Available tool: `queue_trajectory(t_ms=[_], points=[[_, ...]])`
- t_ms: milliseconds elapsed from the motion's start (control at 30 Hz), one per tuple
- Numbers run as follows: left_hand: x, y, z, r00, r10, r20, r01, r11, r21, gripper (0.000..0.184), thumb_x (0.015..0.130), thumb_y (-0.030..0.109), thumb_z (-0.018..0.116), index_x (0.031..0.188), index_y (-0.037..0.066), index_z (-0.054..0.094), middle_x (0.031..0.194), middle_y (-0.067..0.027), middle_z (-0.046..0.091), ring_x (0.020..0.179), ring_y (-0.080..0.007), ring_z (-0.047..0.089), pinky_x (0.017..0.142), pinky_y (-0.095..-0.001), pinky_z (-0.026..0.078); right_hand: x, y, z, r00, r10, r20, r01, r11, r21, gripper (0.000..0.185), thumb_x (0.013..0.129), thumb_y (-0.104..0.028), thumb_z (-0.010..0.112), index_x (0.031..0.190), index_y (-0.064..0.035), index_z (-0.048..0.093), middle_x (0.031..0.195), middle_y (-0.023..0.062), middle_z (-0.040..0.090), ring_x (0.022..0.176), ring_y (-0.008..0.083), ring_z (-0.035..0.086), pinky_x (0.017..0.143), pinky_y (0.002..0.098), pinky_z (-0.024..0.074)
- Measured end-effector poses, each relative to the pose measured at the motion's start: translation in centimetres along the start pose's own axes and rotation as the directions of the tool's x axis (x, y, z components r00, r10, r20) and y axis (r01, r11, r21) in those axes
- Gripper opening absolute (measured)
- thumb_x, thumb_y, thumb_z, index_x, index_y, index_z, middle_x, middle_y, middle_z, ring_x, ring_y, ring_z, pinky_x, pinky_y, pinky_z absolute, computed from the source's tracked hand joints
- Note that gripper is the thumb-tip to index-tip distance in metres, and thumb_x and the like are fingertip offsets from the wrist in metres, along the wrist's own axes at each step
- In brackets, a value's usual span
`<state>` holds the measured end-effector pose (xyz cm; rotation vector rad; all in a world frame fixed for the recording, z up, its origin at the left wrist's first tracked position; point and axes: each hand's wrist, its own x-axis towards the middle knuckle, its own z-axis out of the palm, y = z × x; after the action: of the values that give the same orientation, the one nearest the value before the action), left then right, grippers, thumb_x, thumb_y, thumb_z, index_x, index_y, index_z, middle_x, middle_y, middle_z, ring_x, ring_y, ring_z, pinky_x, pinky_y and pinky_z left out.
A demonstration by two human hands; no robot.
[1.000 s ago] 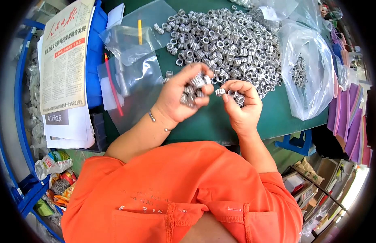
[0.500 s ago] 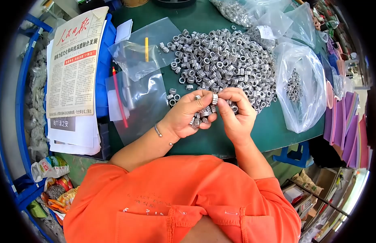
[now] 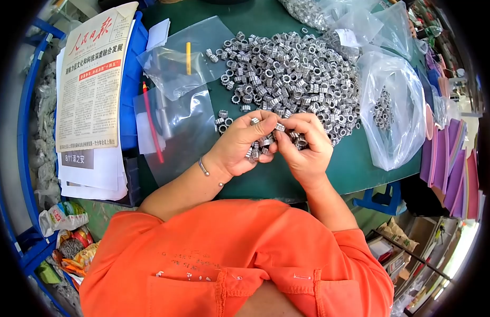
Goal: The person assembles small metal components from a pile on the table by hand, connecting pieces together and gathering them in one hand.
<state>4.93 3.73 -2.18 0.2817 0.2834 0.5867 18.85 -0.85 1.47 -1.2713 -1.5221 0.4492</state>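
Several small ridged metal rings [image 3: 254,152] lie in my left hand [image 3: 238,143], which is curled closed around them. One metal ring [image 3: 280,127] is held between the two hands, at the thumb and fingertips. My right hand [image 3: 310,145] is closed in a pinch on that ring, and more rings [image 3: 300,141] show under its curled fingers. Just beyond both hands a large heap of the same metal rings [image 3: 292,74] covers the table. A few loose rings [image 3: 222,122] sit left of my left hand.
On the green table [image 3: 245,185], a clear bag [image 3: 393,142] holding some rings lies right. To the left are plastic sleeves [image 3: 189,127], a red pen [image 3: 153,124], a yellow stick [image 3: 189,58] and a newspaper [image 3: 91,100] over a blue bin [image 3: 129,105]. Purple folders [image 3: 445,164] stand far right.
The ring between my hands has tilted from upright to slanted, and my fingertips have come closer together. The whole view has shifted slightly.
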Motion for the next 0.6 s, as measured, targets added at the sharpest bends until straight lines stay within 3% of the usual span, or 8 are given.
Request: queue_trajectory(t_ms=[267, 433, 600], points=[[-0.01, -0.17, 0.10, 0.997, -0.068, 0.023, 0.069, 0.996, -0.055, 0.022, 0.092, 0.025, 0.046, 0.104, 0.007, 0.051, 0.081, -0.0055, 0.055, 0.064, -0.0117, 0.053, 0.045, -0.0220, 0.038, -0.21, 0.46, 0.02, 0.998, -0.019, -0.058, 0.019, 1.000, 0.010, 0.019, 0.065, 0.005, 0.069, 0.082, 0.0000, 0.062, 0.079, 0.0081, 0.057, 0.066, 0.0141, 0.056, 0.056, 0.0231, 0.0443], [-0.01, -0.16, 0.40, 0.997, -0.075, -0.012, 0.074, 0.996, -0.052, 0.019, 0.092, 0.023, 0.046, 0.104, 0.009, 0.049, 0.081, -0.0056, 0.055, 0.064, -0.0122, 0.052, 0.044, -0.0219, 0.038, -0.64, 0.29, 0.12, 0.995, 0.057, -0.077, -0.055, 0.998, 0.026, 0.020, 0.064, 0.004, 0.071, 0.081, -0.0008, 0.062, 0.079, 0.0077, 0.057, 0.066, 0.0144, 0.055, 0.056, 0.0238, 0.0445], [0.00, -0.06, 0.66, 0.994, -0.102, -0.036, 0.100, 0.993, -0.060, 0.012, 0.091, 0.020, 0.049, 0.092, 0.009, 0.050, 0.075, -0.0023, 0.056, 0.061, -0.0117, 0.054, 0.043, -0.0222, 0.037, -0.50, 0.61, 0.12, 0.996, -0.003, -0.089, 0.004, 1.000, 0.016, 0.019, 0.065, 0.002, 0.072, 0.081, -0.0004, 0.062, 0.075, 0.0065, 0.057, 0.066, 0.0138, 0.055, 0.057, 0.0233, 0.0448]])
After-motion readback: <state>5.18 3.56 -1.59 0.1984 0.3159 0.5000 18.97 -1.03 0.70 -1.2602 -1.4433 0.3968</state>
